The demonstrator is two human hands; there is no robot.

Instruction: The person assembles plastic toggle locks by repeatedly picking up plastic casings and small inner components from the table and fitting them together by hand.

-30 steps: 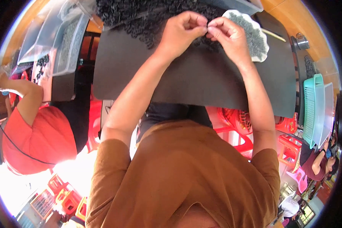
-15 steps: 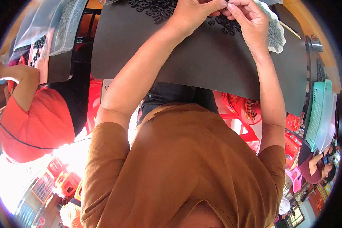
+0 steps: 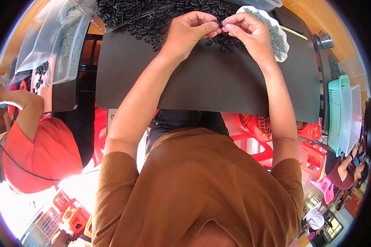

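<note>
Over the far part of the dark table (image 3: 132, 74), my two hands meet fingertip to fingertip. My left hand (image 3: 183, 37) pinches a small black plastic piece (image 3: 218, 23) between thumb and forefinger. Close against it, the thumb and forefinger of my right hand (image 3: 253, 39) are pinched together; whatever they hold is too small to make out. Many loose black pieces with holes (image 3: 142, 31) are heaped beyond and beneath the hands. A white scalloped dish (image 3: 282, 57) stands just right of my right hand, filled with tiny grey-green parts (image 3: 276, 37).
A thin pale stick (image 3: 294, 33) lies beyond the dish. Clear plastic tubs (image 3: 68, 53) stand at the left, near a person in an orange-red shirt (image 3: 55, 148). A metal cup (image 3: 325, 40) and a turquoise basket (image 3: 336, 115) are at the right. Red stools (image 3: 313, 156) stand below.
The view has shifted, so the table, heap and hands sit lower in the picture and more of the black pieces shows. Both hands keep their fingertip pinch close together.
</note>
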